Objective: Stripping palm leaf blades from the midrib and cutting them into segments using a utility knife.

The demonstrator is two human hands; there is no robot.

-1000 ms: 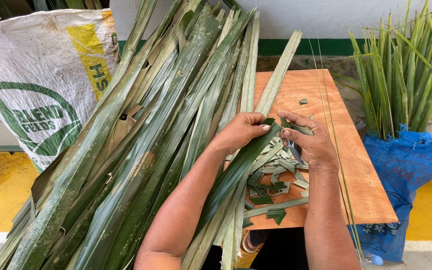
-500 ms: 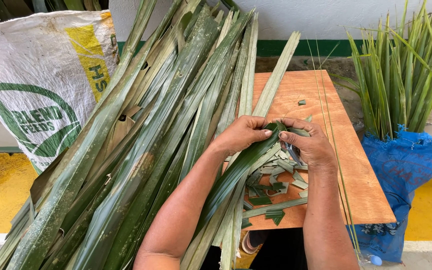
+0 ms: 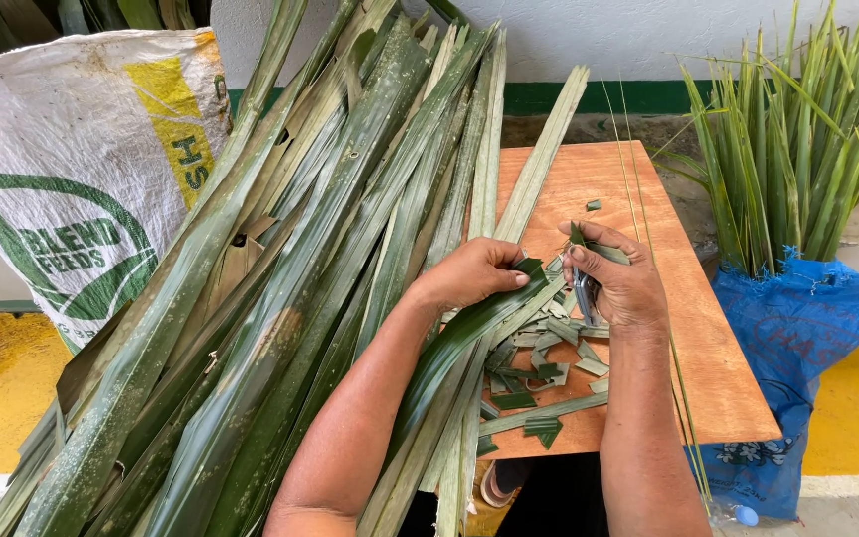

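We see a big pile of long green leaves (image 3: pixel 280 278) slanting across the view from lower left to upper right, its tips lying over a wooden board (image 3: pixel 688 338). Left of the pile stands a white woven sack (image 3: pixel 62 169); right of the board, a blue bag (image 3: pixel 797 348) holds a bunch of upright narrower leaves (image 3: pixel 797 149). Our left hand (image 3: pixel 474 273) is curled over one leaf strip (image 3: pixel 449 343), fingers pressing it against the thumb. Our right hand (image 3: pixel 623 283), just beside it, is closed around a small metal blade (image 3: pixel 585 286) and pinches the strip's end. Small cut leaf scraps (image 3: pixel 539 373) lie scattered on the board beneath both hands.
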